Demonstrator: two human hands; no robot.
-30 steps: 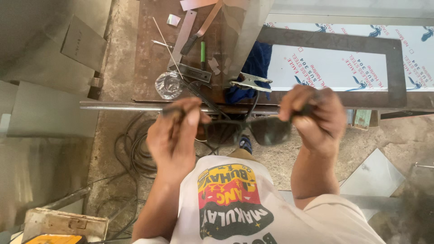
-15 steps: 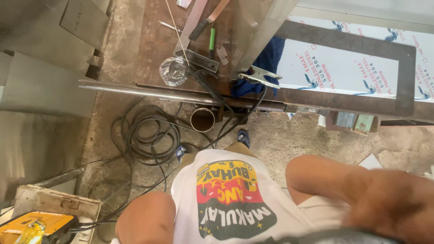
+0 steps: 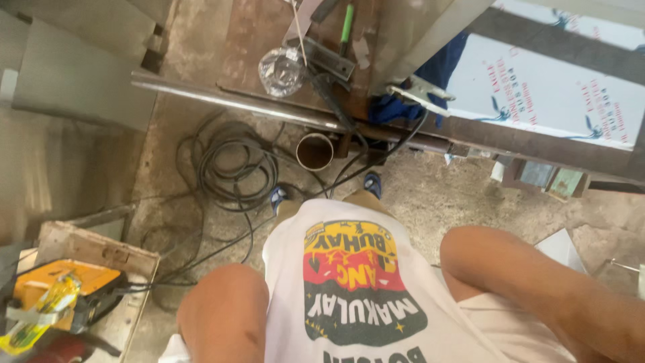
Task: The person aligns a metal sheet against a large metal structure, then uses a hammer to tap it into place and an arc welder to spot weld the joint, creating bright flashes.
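A: Since a moment ago both arms have drawn back toward the body; the dark goggles they held up are gone from view.

B: And the hands?

A: Out of frame. Only the left forearm (image 3: 225, 312) and right forearm (image 3: 537, 282) show, so grip can't be told.

B: The work?

A: The long steel pipe (image 3: 235, 101) lies untouched across the rusty bench (image 3: 537, 144), the short open tube (image 3: 314, 151) just below it, the coiled black cable (image 3: 232, 165) on the floor. Nothing looks begun.

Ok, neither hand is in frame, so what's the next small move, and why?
Probably lower both hands to the long steel pipe lying across in front: only the left forearm and right forearm show, and the pipe lies untouched.
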